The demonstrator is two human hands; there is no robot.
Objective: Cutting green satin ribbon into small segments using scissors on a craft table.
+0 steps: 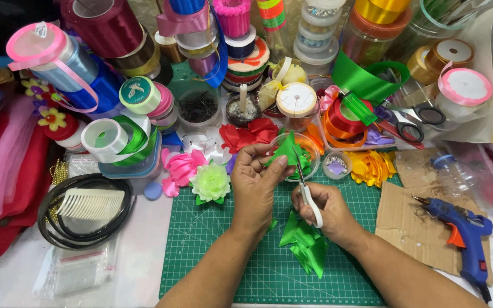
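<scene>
A small folded piece of bright green satin ribbon (288, 150) is pinched between thumb and fingers of the left hand (255, 185), held above a green gridded cutting mat (229, 251) on a crowded craft table (144, 245). The piece is raised with its pointed tip toward the upper right; its lower edge is hidden behind the thumb. A pair of small white-handled scissors (306, 191) is gripped in the right hand (329, 214), fingers closed through the loops, the long axis running nearly upright, blades aimed up and slightly left at the ribbon. Whether the blades are parted cannot be made out, since the tips are lost against the green. Below the hands, a heap of cut green ribbon pieces (306, 245) lies on the mat, partly covered by the right wrist. A pale green ribbon flower (210, 182) rests just left of the left hand, and a blue and orange glue gun (463, 228) lies on brown cardboard (406, 228) at right, its cord cut off by the frame edge. Both forearms are cropped at the bottom.
</scene>
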